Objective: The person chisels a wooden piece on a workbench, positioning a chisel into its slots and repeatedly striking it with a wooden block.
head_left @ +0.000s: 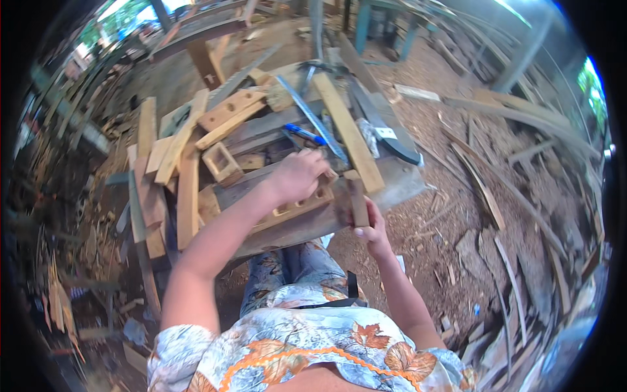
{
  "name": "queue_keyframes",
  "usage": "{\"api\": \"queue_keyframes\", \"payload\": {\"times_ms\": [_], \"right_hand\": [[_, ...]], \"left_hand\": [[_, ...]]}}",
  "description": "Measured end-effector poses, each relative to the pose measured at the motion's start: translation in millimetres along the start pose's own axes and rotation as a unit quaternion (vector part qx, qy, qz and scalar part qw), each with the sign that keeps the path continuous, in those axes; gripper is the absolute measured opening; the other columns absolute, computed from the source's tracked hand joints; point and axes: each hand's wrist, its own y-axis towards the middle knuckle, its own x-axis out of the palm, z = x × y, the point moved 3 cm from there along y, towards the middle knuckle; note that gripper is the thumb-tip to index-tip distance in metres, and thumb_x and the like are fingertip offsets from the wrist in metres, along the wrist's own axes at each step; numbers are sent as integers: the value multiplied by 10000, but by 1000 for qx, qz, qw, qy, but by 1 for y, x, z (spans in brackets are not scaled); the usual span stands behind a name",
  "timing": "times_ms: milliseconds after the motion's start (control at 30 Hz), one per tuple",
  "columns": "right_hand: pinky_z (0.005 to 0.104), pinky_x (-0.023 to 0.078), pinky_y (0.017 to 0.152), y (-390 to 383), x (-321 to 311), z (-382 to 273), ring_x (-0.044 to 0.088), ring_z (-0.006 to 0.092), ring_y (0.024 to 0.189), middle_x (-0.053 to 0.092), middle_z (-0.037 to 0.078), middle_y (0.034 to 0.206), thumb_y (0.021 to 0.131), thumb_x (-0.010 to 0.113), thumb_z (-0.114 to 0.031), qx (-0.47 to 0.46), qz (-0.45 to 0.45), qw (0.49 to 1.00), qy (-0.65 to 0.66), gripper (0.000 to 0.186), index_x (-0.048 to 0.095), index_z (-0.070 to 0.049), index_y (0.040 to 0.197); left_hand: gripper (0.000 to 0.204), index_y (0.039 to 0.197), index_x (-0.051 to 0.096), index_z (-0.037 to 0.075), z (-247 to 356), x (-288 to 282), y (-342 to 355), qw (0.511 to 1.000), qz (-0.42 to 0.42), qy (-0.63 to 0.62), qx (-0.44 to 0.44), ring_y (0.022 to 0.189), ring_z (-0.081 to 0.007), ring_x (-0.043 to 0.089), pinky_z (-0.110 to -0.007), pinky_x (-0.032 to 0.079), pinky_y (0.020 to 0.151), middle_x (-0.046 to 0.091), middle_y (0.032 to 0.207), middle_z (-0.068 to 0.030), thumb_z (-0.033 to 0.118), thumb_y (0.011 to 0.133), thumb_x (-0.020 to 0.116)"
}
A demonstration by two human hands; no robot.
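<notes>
Shirt (307,346): floral, white with orange leaves, nearest the lens at the bottom edge
Lap (300,271): patterned trousers just beyond the shirt, near edge of the table above them
Right hand (371,228): fingers closed around the near end of a short wooden block (357,199), thumbnail showing, just off the near right corner of the table
Short wooden block: upright and slightly tilted, held against the right end of the slotted wooden piece (297,208)
Left hand (297,176): curled shut, pressing down on top of the slotted wooden piece, forearm coming in from the lower left
Slotted wooden piece: flat on the near edge of the table, pale, with square holes along its side, mostly under the left hand
Table (398,186): grey planks, cluttered, centre of the scene
Long pale plank (346,130): lying diagonally from far to near, right of the left hand
Metal ruler (313,121): diagonal, just left of the long pale plank
Blue-handled tool (304,134): beside the metal ruler, far of the left hand
Hollow square block (222,163): left of the left hand
Loose boards (176,150): stacked on the left part of the table
Ground (457,215): dirt and sawdust with scattered offcuts, right side
</notes>
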Motion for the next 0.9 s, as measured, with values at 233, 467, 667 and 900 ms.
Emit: {"api": "queue_keyframes", "payload": {"times_ms": [233,467,667,900], "right_hand": [[335,468,900,1,-2,6,585,188,967,580,80,1111,547,744,-297,11,-1,1000,9,964,387,-49,1407],[349,472,908,-2,2,4,588,206,965,580,97,1117,533,748,-307,14,17,1000,-5,987,375,-52,1410],[351,474,903,-2,2,2,589,208,968,581,97,1124,540,744,-312,24,12,1000,-14,980,374,-63,1413],[340,494,853,-4,4,2,596,202,972,582,91,1124,556,748,-328,10,16,1000,-21,962,382,-71,1407]], "left_hand": [[288,1032,651,157,178,-199,-92,978,91,-83,171,734,-237,648,-374,515,646,634,908,-45,193,747,664],[302,1106,622,199,214,-244,-114,988,92,-99,73,749,-225,627,-362,502,635,647,949,-44,288,817,625],[270,1104,589,190,219,-247,-129,985,123,-106,61,723,-217,583,-349,478,580,616,897,-51,327,874,558],[262,1101,551,178,222,-261,-146,981,153,-114,18,693,-207,532,-333,450,516,580,836,-59,373,941,481]]}}
